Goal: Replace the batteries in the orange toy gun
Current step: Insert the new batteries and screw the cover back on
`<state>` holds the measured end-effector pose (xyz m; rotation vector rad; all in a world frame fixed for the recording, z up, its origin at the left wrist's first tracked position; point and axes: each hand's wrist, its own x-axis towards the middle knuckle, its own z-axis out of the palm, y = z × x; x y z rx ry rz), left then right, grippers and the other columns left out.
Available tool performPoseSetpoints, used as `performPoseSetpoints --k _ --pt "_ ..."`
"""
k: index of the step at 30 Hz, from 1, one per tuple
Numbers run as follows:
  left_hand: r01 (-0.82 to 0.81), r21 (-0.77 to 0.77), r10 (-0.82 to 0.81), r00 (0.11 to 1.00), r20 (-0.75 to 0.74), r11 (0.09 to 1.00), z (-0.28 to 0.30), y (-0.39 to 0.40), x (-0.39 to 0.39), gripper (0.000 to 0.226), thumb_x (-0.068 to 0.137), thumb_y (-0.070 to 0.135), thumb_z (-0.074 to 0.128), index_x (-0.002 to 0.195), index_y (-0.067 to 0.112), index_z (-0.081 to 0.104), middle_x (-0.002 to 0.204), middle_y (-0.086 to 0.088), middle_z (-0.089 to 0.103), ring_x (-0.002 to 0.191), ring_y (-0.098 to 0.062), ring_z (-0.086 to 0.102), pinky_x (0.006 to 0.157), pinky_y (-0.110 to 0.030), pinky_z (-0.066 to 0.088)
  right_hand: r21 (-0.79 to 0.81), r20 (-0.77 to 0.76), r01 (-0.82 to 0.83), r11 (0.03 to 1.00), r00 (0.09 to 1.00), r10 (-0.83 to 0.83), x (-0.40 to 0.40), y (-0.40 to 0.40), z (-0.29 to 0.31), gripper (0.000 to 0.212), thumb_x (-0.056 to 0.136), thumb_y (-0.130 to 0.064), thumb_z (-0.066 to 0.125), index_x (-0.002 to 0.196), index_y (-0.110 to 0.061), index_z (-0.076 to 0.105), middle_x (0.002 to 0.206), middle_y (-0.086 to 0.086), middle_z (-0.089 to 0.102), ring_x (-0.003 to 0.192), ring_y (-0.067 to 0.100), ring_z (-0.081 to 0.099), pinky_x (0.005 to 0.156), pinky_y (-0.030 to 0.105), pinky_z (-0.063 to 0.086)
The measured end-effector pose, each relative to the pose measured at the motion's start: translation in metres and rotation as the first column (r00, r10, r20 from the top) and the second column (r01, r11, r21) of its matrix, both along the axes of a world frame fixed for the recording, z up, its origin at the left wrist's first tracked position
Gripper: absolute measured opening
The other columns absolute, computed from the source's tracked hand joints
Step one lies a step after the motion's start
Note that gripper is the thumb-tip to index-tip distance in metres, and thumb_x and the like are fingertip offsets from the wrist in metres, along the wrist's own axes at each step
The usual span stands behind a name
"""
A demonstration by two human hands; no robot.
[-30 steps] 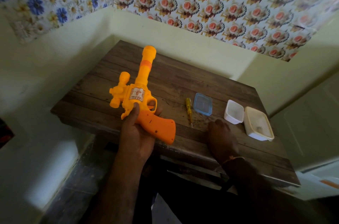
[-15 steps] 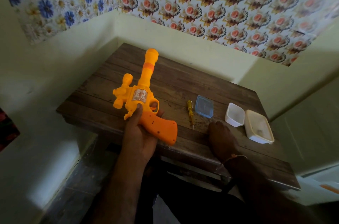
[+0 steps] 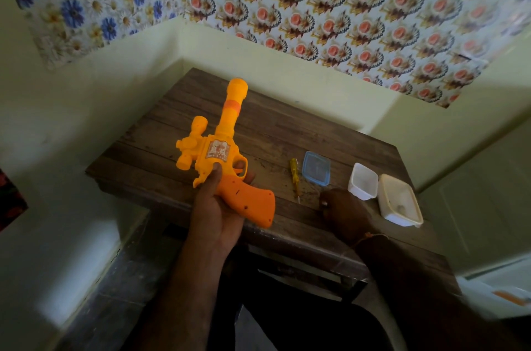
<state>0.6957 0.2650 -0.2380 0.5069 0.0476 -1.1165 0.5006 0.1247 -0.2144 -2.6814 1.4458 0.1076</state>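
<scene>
The orange toy gun (image 3: 221,155) was held in the left hand (image 3: 218,215), lifted above the near left part of the wooden table (image 3: 287,126), with its long barrel pointed away toward the wall and its darker orange grip angled down toward the table's near edge. A pale sticker was seen on its side, a knobbed sight piece stuck out on the side away from the table's centre, and small holes were visible in the grip. The left hand was wrapped around the grip from below, the thumb pressed on the body just beside the trigger guard. The right hand (image 3: 344,212) was laid on the table near its front edge, knuckles up and fingers curled; whether anything was pinched under it could not be told. Just beyond that hand a yellow screwdriver (image 3: 295,175) lay on the table, with a blue lid (image 3: 316,168) beside it, then a small white tub (image 3: 362,181) and a larger cream container (image 3: 400,200), the last two touching or nearly so.
</scene>
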Motion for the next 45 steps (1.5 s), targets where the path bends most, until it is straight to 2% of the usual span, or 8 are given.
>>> performPoseSetpoints --k 6,9,20,30,33,36,40,45 --pt "-0.009 -0.003 0.009 0.999 0.036 1.0 -0.002 0.0 0.001 0.066 0.083 0.041 0.059 0.145 0.024 0.044 0.115 -0.006 0.071 0.101 -0.029 0.071 0.072 -0.043 0.053 0.099 0.156 0.091 0.991 0.982 -0.106 -0.011 0.0 0.0 0.018 0.09 -0.02 0.061 0.107 -0.016 0.067 0.11 0.004 0.066 0.097 0.016 0.06 0.089 0.03 0.05" --pt "-0.002 -0.004 0.002 0.999 0.033 1.0 -0.002 0.001 0.002 0.067 0.082 0.041 0.059 0.145 0.024 0.043 0.119 -0.008 0.069 0.103 -0.03 0.069 0.072 -0.043 0.052 0.144 0.23 0.113 0.983 0.962 -0.144 -0.019 0.001 0.0 0.021 0.091 -0.016 0.06 0.111 -0.015 0.067 0.115 0.001 0.065 0.1 0.011 0.058 0.089 0.019 0.042" --pt "0.005 -0.015 -0.004 0.999 0.048 1.0 -0.005 0.0 0.001 0.064 0.084 0.041 0.058 0.144 0.025 0.045 0.123 -0.008 0.066 0.108 -0.03 0.067 0.069 -0.042 0.055 0.122 0.208 0.103 0.987 0.97 -0.127 -0.018 -0.004 -0.002 0.019 0.091 -0.016 0.06 0.107 -0.016 0.07 0.117 0.001 0.065 0.104 0.014 0.059 0.093 0.024 0.045" --pt "-0.001 0.003 0.001 0.999 0.038 1.0 -0.005 -0.001 0.001 0.064 0.084 0.041 0.06 0.144 0.025 0.046 0.127 -0.01 0.065 0.107 -0.03 0.067 0.068 -0.042 0.057 0.11 0.254 0.138 0.984 0.954 -0.162 -0.02 -0.002 -0.009 0.015 0.091 -0.016 0.06 0.102 -0.017 0.07 0.108 0.001 0.066 0.092 0.011 0.058 0.082 0.022 0.045" --pt "-0.005 0.005 0.004 0.999 0.043 1.0 -0.003 -0.001 0.001 0.063 0.085 0.041 0.059 0.144 0.025 0.046 0.125 -0.009 0.066 0.104 -0.029 0.069 0.073 -0.044 0.054 0.063 0.2 0.126 0.99 0.97 -0.136 -0.018 -0.003 -0.015 0.012 0.089 -0.019 0.062 0.1 -0.016 0.067 0.109 0.004 0.063 0.093 0.015 0.056 0.081 0.025 0.045" --pt "-0.003 0.004 0.002 0.999 0.049 1.0 -0.001 -0.001 0.0 0.06 0.088 0.04 0.056 0.145 0.024 0.045 0.119 -0.008 0.068 0.103 -0.029 0.069 0.076 -0.046 0.052 0.001 0.056 0.091 0.996 0.994 -0.091 -0.013 0.0 -0.017 0.027 0.088 -0.026 0.064 0.111 -0.013 0.058 0.116 0.007 0.056 0.101 0.02 0.054 0.084 0.027 0.043" --pt "0.0 -0.006 0.001 0.999 0.05 1.0 0.001 0.001 -0.001 0.056 0.092 0.039 0.053 0.144 0.023 0.045 0.117 -0.008 0.068 0.104 -0.029 0.068 0.078 -0.046 0.05 0.023 -0.024 0.083 0.996 0.996 -0.082 -0.01 0.003 -0.017 0.04 0.094 -0.035 0.055 0.124 -0.011 0.047 0.125 0.009 0.05 0.109 0.023 0.051 0.09 0.033 0.045" --pt "-0.001 0.0 0.001 0.999 0.037 1.0 0.003 0.003 -0.002 0.06 0.086 0.04 0.056 0.144 0.024 0.045 0.127 -0.01 0.064 0.109 -0.032 0.065 0.078 -0.046 0.05 0.047 -0.055 0.086 0.995 0.995 -0.084 -0.006 0.001 -0.013 0.036 0.095 -0.036 0.051 0.117 -0.007 0.054 0.119 0.012 0.057 0.101 0.021 0.055 0.084 0.03 0.046"
